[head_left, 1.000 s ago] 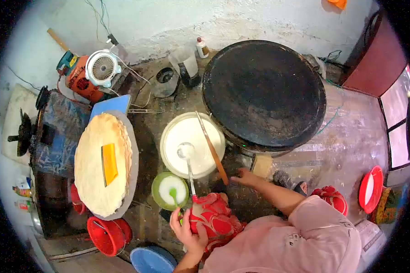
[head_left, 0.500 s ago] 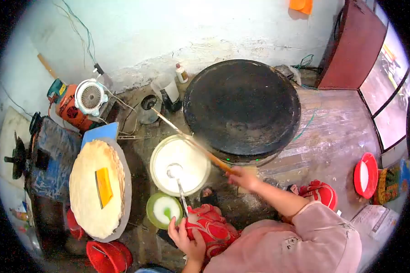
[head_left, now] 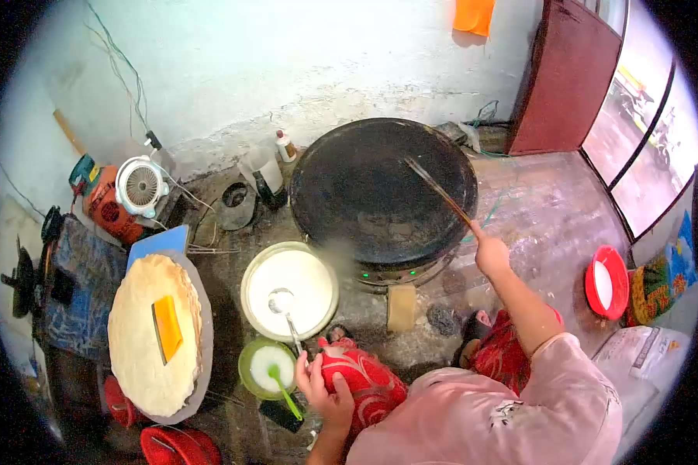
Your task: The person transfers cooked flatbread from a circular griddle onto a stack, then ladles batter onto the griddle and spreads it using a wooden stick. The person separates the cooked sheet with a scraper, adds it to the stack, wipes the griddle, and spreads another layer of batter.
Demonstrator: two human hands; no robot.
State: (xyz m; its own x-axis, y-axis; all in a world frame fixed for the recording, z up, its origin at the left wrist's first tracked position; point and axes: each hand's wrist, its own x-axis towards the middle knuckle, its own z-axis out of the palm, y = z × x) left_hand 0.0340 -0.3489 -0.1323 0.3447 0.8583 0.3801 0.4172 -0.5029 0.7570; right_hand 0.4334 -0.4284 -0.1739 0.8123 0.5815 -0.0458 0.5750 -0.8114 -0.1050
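My right hand (head_left: 492, 253) is wrapped round the end of a long wooden stick (head_left: 440, 191), whose far part reaches over the large round black griddle (head_left: 364, 186). My left hand (head_left: 326, 391) rests by my red-clad knee, fingers bent and apart, near the handle of a metal ladle (head_left: 291, 329). The ladle's bowl lies in the white batter of a wide bucket (head_left: 244, 291). Beside it is a green bowl (head_left: 246, 381) of white liquid with a green spoon (head_left: 288, 397).
A stack of pale flatbreads (head_left: 151, 333) with a yellow scraper (head_left: 168, 329) stands at left. Red buckets (head_left: 180, 448) are below it. A white fan (head_left: 141, 186), a gas cylinder (head_left: 105, 205) and a bottle (head_left: 285, 146) stand behind. A red basin (head_left: 614, 271) is at right.
My right hand has lifted the stick from across the bucket and moved right and up, bringing it over the griddle. The view has shifted. My left hand stays near my knee.
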